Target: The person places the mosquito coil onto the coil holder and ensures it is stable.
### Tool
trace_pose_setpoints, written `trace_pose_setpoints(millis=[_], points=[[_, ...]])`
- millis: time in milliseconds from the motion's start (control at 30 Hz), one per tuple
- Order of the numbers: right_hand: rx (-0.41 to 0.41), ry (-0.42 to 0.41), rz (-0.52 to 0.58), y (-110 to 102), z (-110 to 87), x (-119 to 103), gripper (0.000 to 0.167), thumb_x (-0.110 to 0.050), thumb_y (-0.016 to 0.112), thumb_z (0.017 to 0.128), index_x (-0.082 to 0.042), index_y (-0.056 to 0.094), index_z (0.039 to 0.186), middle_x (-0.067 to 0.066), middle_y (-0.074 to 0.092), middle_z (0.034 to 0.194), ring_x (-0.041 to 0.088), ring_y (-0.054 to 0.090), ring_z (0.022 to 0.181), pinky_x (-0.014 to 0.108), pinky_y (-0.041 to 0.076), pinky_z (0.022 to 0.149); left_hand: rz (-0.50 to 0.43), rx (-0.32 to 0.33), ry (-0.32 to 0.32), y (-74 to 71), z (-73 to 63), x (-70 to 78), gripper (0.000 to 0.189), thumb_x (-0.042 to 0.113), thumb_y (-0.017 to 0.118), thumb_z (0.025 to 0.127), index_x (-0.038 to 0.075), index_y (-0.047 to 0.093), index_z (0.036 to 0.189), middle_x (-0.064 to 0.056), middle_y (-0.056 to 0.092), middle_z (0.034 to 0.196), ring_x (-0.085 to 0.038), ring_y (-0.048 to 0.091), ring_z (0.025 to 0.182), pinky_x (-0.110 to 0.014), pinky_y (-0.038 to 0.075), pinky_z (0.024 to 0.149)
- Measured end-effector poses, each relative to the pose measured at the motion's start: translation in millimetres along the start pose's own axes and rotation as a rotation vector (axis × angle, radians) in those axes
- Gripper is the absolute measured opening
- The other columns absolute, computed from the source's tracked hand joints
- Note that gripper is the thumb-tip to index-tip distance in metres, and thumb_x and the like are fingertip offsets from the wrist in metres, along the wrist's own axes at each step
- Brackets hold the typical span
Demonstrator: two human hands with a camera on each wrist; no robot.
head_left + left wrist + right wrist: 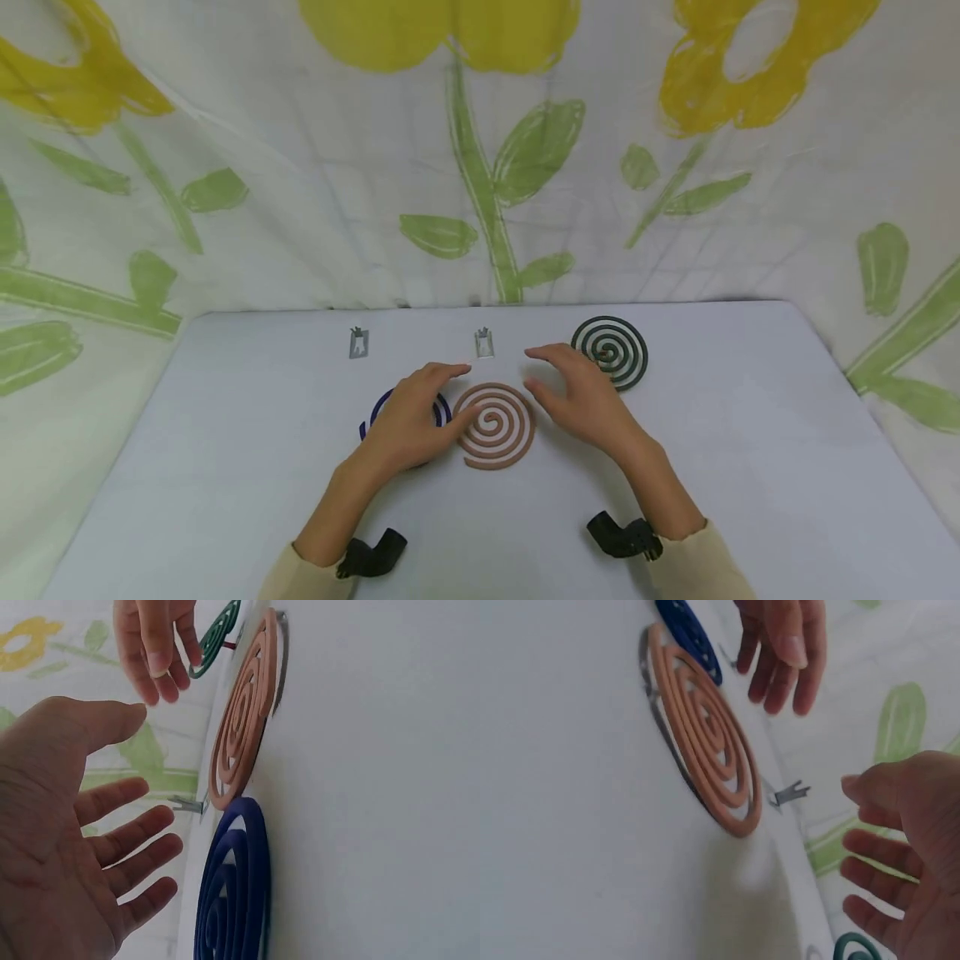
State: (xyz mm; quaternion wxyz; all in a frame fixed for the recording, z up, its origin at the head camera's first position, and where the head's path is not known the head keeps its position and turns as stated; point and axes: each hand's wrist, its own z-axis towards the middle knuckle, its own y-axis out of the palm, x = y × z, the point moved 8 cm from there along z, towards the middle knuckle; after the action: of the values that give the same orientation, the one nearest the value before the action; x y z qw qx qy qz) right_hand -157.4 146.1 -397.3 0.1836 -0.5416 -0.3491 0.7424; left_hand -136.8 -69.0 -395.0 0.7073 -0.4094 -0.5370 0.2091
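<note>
My left hand (408, 421) hovers over a blue mosquito coil (443, 408), hiding much of it in the head view. Its fingers are spread and hold nothing. Right beside the blue coil lies a brown-orange mosquito coil (491, 419), between the two hands. My right hand (585, 400) is held above the table to the right of that coil, its fingers loosely bent around nothing. Just beyond the right hand a dark green mosquito coil (611, 354) is partly covered by it. The left wrist view shows the blue coil (259, 862) and the brown-orange coil (240, 720) nearly edge-on.
Two small metal coil stands, a left one (359, 342) and a middle one (483, 342), lie near the back edge of the white table (225, 433). Behind rises a white cloth (337, 208) painted with yellow flowers and green leaves. Both wrists carry black camera mounts.
</note>
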Motion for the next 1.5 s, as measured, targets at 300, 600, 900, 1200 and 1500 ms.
trace_pose_setpoints(millis=[300, 600, 900, 1200, 1500], points=[[-0.061, -0.055, 0.0, 6, -12.6, -10, 0.047, -0.025, 0.076, 0.099, -0.01, 0.064, 0.142, 0.007, 0.069, 0.143, 0.031, 0.061, 0.139, 0.055, 0.051, 0.115, 0.199, 0.004, 0.038, 2.1, -13.7, -6.5, 0.063, 0.041, 0.077, 0.096, 0.01, 0.06, 0.148, -0.012, 0.066, 0.143, -0.035, 0.061, 0.137, -0.058, 0.044, 0.119], [-0.138, -0.082, 0.0, 21, -21.6, -12, 0.057, -0.023, 0.079, 0.096, -0.009, 0.061, 0.147, 0.011, 0.064, 0.15, 0.036, 0.055, 0.146, 0.057, 0.046, 0.12, 0.256, -0.039, 0.054, 3.5, -21.4, 4.9, 0.068, 0.046, 0.074, 0.097, 0.004, 0.059, 0.148, -0.016, 0.064, 0.146, -0.038, 0.057, 0.14, -0.059, 0.042, 0.121], [-0.159, -0.187, -0.066, 27, -20.6, -14, 0.065, -0.026, 0.085, 0.09, -0.004, 0.06, 0.146, 0.013, 0.065, 0.148, 0.037, 0.054, 0.147, 0.055, 0.044, 0.122, 0.236, -0.07, 0.051, 7.8, -20.9, 4.6, 0.075, 0.05, 0.077, 0.093, 0.003, 0.059, 0.148, -0.017, 0.058, 0.152, -0.038, 0.051, 0.146, -0.06, 0.036, 0.126], [-0.184, -0.193, -0.066, 30, -25.2, -14, 0.075, -0.042, 0.086, 0.087, -0.008, 0.058, 0.149, 0.008, 0.062, 0.153, 0.037, 0.048, 0.152, 0.062, 0.035, 0.126, 0.271, -0.083, 0.1, 12.8, -21.0, 8.0, 0.081, 0.058, 0.075, 0.092, 0.002, 0.058, 0.149, -0.019, 0.055, 0.154, -0.039, 0.05, 0.147, -0.059, 0.033, 0.128], [-0.231, -0.191, -0.12, 33, -28.2, -14, 0.089, -0.047, 0.087, 0.085, -0.003, 0.052, 0.154, 0.012, 0.051, 0.163, 0.036, 0.04, 0.157, 0.063, 0.029, 0.129, 0.302, -0.05, 0.106, 7.5, -22.3, 16.9, 0.08, 0.055, 0.076, 0.093, 0.001, 0.056, 0.149, -0.02, 0.055, 0.155, -0.04, 0.048, 0.149, -0.058, 0.032, 0.13]])
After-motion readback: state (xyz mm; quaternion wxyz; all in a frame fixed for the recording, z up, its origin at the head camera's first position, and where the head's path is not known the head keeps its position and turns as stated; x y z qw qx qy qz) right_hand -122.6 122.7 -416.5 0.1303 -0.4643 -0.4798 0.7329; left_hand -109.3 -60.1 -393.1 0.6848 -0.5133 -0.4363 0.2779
